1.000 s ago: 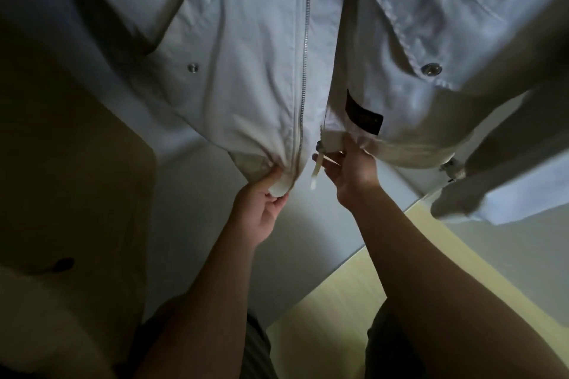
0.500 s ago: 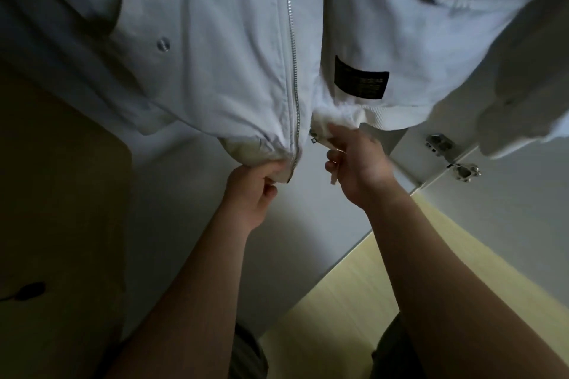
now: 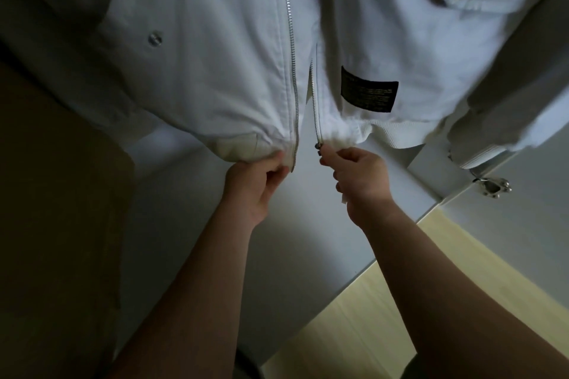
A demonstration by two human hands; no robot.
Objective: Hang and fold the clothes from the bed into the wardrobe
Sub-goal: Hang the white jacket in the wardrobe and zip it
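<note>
A white zip-up jacket (image 3: pixel 215 49) hangs in front of me and fills the upper half of the view, with metal snap buttons and a black label (image 3: pixel 368 94) on its right panel. Its zipper is open at the bottom, and the two halves lie a little apart. My left hand (image 3: pixel 255 181) pinches the bottom hem of the left panel right beside the zipper teeth. My right hand (image 3: pixel 357 175) pinches the bottom of the right panel at the zipper slider (image 3: pixel 317 146). A pale pull tab hangs below my right palm.
A white wardrobe panel (image 3: pixel 191 224) stands behind the jacket. A metal door hinge (image 3: pixel 492 186) sits at the right edge of an open door. Pale wooden floor (image 3: pixel 354 317) shows at the lower right. A dark brown surface (image 3: pixel 55 209) fills the left side.
The two zipper halves have come slightly apart at the bottom. My right hand has shifted to the right and now pinches by the slider. The view has tilted down a little.
</note>
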